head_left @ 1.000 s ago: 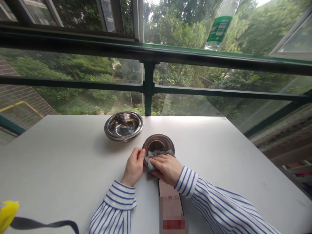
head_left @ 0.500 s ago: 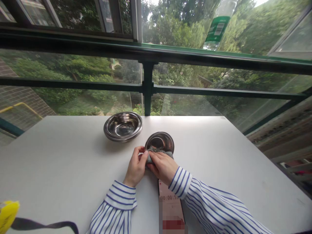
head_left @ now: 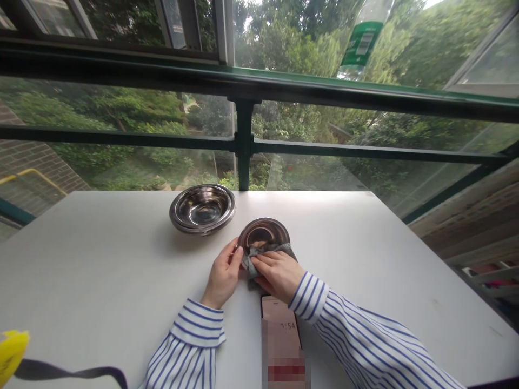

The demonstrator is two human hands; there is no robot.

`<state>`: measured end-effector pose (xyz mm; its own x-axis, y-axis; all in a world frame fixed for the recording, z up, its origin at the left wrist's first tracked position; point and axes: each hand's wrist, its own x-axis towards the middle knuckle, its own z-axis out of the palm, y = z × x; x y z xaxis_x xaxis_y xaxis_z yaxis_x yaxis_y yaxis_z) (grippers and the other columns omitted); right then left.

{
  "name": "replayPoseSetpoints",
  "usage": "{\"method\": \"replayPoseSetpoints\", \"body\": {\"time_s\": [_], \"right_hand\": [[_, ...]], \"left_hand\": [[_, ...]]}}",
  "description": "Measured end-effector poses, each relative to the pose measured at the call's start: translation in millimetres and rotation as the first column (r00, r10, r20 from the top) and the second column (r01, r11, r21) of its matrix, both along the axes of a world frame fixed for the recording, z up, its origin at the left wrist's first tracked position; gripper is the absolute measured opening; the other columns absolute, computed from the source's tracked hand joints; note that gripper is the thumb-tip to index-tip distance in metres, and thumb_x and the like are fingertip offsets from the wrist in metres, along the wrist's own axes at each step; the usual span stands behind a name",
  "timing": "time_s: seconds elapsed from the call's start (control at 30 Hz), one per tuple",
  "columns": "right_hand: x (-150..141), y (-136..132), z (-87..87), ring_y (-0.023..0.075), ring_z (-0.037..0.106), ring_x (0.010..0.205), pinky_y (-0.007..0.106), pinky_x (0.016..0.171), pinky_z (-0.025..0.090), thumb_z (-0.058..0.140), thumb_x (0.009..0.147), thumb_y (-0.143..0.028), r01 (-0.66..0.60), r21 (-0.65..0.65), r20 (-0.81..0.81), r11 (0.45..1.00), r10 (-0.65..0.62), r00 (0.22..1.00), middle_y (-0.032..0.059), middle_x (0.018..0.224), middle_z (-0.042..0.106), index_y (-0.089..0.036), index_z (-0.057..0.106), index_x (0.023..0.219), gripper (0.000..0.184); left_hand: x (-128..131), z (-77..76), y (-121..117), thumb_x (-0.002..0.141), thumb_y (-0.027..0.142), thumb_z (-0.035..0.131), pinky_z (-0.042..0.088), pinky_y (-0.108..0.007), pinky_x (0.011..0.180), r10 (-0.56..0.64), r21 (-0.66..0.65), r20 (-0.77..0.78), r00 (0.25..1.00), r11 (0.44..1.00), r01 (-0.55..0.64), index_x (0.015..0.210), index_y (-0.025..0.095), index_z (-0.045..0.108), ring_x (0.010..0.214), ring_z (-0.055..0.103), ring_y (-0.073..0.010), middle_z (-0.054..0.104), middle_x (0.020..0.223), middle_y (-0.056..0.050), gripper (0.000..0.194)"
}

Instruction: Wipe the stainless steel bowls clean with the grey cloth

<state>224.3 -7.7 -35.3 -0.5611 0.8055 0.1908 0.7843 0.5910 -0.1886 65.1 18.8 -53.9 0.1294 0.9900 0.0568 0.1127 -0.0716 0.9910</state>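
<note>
A small shiny metal bowl (head_left: 279, 229) is held over the white table, its opening facing up and tilted toward me. My left hand (head_left: 223, 273) grips its left rim, thumb on the near side. Pressed at the bowl's near edge is a grey cloth (head_left: 288, 249), closed in my right hand (head_left: 279, 273). Part of the cloth lies inside the bowl and part hangs over the rim below my fingers. The right hand hides the bowl's near right side.
Stacked metal bowls (head_left: 203, 209) stand at the back left of the white table (head_left: 121, 270). A phone (head_left: 280, 340) showing a timer lies just below my hands. Behind the table run a dark green railing (head_left: 244, 146) and glass. A plastic bottle (head_left: 363, 43) is at upper right.
My left hand has moved from the cloth to the bowl's left rim. The right hand and cloth have shifted slightly right, showing more of the phone's top.
</note>
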Motion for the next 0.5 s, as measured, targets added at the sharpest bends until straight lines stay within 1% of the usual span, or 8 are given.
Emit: {"method": "replayPoseSetpoints", "body": {"time_s": [0.1,0.17,0.2,0.27,0.37,0.43,0.5], "right_hand": [[-16.5,2.6,-8.8,0.0209,0.053,0.102,0.031,0.086,0.042,0.049,0.081,-0.025,0.039,0.0,-0.173,0.999,-0.038,0.984,0.0112,0.112,0.06,-0.01,0.046,0.12,0.041],[-20.2,3.2,-11.3,0.0209,0.053,0.104,0.031,0.087,0.042,0.049,0.081,-0.025,0.041,0.012,-0.197,0.999,-0.037,0.98,0.0117,0.114,0.059,-0.01,0.044,0.121,0.043],[-18.8,2.9,-11.0,0.0212,0.053,0.104,0.032,0.086,0.043,0.05,0.081,-0.025,0.031,0.017,-0.17,0.999,-0.027,0.985,0.0121,0.114,0.058,-0.01,0.044,0.121,0.044],[-10.6,1.6,-7.1,0.0218,0.053,0.102,0.032,0.082,0.043,0.052,0.08,-0.026,-0.003,0.017,-0.061,1.0,0.004,0.998,0.0126,0.114,0.058,-0.011,0.045,0.12,0.044],[7.3,-1.1,3.5,0.0222,0.055,0.098,0.033,0.079,0.041,0.055,0.077,-0.026,-0.048,-0.003,0.105,0.999,0.048,0.993,0.0109,0.107,0.062,-0.013,0.049,0.116,0.041],[15.6,-2.7,9.9,0.0218,0.055,0.095,0.033,0.08,0.039,0.057,0.075,-0.025,-0.064,-0.013,0.154,0.998,0.066,0.986,0.0097,0.102,0.063,-0.015,0.052,0.112,0.039],[17.2,-3.6,12.7,0.0211,0.055,0.095,0.033,0.081,0.039,0.057,0.075,-0.024,-0.068,-0.017,0.149,0.998,0.07,0.986,0.0094,0.099,0.064,-0.015,0.053,0.111,0.038]], "left_hand": [[-0.4,0.5,-0.9,0.081,0.038,0.048,0.046,-0.03,0.083,-0.012,0.018,0.032,0.999,1.0,0.011,0.117,0.016,0.054,0.098,0.059,-0.0204,0.061,0.115,-0.008,0.042],[-1.2,0.4,-1.3,0.08,0.038,0.049,0.046,-0.03,0.085,0.008,0.021,0.034,0.999,1.0,-0.009,0.116,0.016,0.055,0.101,0.058,-0.0211,0.06,0.116,-0.008,0.042],[-1.6,0.3,-1.4,0.08,0.038,0.049,0.046,-0.03,0.083,0.014,0.016,0.03,0.999,1.0,-0.015,0.116,0.015,0.055,0.1,0.059,-0.0212,0.061,0.116,-0.009,0.043],[-2.5,0.1,-1.5,0.08,0.038,0.049,0.05,-0.03,0.076,0.01,-0.003,0.021,1.0,1.0,-0.01,0.116,0.015,0.054,0.09,0.062,-0.0208,0.063,0.11,-0.009,0.043],[-3.5,0.0,-1.0,0.08,0.04,0.049,0.052,-0.03,0.066,0.007,-0.011,-0.01,1.0,1.0,-0.007,0.115,0.015,0.055,0.079,0.063,-0.0196,0.066,0.101,-0.009,0.044],[-3.7,0.2,-0.5,0.078,0.04,0.051,0.052,-0.029,0.064,0.023,0.0,-0.027,0.999,1.0,-0.023,0.115,0.014,0.056,0.078,0.063,-0.0196,0.066,0.099,-0.009,0.045],[-3.6,0.9,-0.2,0.078,0.041,0.051,0.052,-0.029,0.063,0.029,0.0,-0.034,0.999,1.0,-0.029,0.115,0.014,0.056,0.076,0.063,-0.0192,0.066,0.098,-0.009,0.047]]}}
